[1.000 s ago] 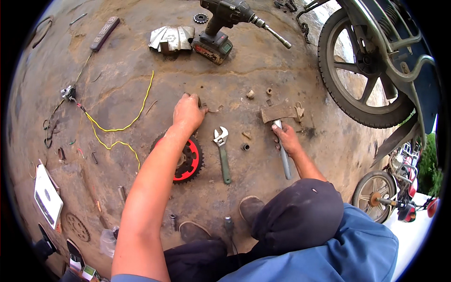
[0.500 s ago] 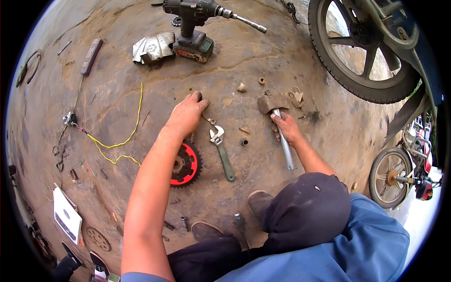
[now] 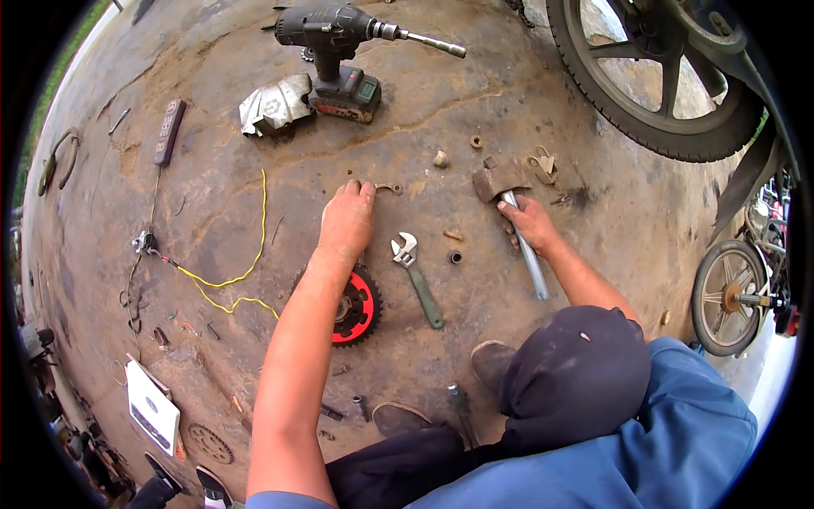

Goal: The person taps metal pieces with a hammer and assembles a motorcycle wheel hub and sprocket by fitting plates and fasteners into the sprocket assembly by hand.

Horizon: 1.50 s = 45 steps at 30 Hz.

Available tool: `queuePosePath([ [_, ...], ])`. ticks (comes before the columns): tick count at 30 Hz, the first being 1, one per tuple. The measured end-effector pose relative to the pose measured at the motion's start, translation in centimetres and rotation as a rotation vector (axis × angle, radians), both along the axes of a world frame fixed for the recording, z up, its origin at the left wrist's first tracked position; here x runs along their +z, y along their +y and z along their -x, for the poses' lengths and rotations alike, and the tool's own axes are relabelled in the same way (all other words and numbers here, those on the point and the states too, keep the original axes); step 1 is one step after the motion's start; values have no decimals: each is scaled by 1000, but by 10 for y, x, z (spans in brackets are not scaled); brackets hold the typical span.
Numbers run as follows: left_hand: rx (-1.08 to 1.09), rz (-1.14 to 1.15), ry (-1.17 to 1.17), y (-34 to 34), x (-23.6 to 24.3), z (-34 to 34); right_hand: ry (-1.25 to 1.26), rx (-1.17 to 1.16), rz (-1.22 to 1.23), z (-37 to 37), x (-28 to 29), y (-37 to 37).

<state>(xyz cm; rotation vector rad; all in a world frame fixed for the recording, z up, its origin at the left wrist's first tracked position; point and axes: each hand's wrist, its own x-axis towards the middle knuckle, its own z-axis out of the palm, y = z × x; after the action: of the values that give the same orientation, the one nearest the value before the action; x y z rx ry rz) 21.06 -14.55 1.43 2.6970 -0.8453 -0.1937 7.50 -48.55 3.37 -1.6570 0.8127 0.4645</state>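
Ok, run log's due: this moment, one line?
left hand: by small metal piece; right hand: gripping hammer-like tool; adjustable wrench: lying flat

I can't make out the fingertips of the left hand (image 3: 348,219), curled out of my sight, so I can't tell whether they pinch the small metal piece (image 3: 393,187) beside them. The left forearm (image 3: 292,373) covers part of the red-and-black sprocket (image 3: 365,307). Right of centre, the right hand (image 3: 529,222) hides a stretch of the metal-handled tool (image 3: 534,270) from me. At the top, the drill (image 3: 329,64) half-blocks a small gear (image 3: 308,54); the frame's edge crops a chain (image 3: 521,10) and, upper right, a wheel (image 3: 651,53). Lower left, I find the dark clutter (image 3: 89,462) too blurred to identify.
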Motion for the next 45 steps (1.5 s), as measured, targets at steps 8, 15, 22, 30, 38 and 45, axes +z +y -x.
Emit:
queuePosePath([
  [8, 184, 223, 142, 32, 10, 0, -166, 216, 246, 11, 14, 10],
  [15, 229, 253, 107, 60, 1, 2, -701, 738, 594, -82, 74, 118],
  [22, 290, 224, 186, 52, 0, -5, -497, 1040, 826, -88, 17, 133],
  [30, 268, 184, 158, 47, 3, -8, -575, 677, 722, -79, 76, 119],
  [38, 156, 154, 72, -2, 0, -4, -545, 770, 796, -70, 57, 105],
  [45, 249, 227, 118, -9, -16, -1, -514, 951, 893, -88, 29, 110],
])
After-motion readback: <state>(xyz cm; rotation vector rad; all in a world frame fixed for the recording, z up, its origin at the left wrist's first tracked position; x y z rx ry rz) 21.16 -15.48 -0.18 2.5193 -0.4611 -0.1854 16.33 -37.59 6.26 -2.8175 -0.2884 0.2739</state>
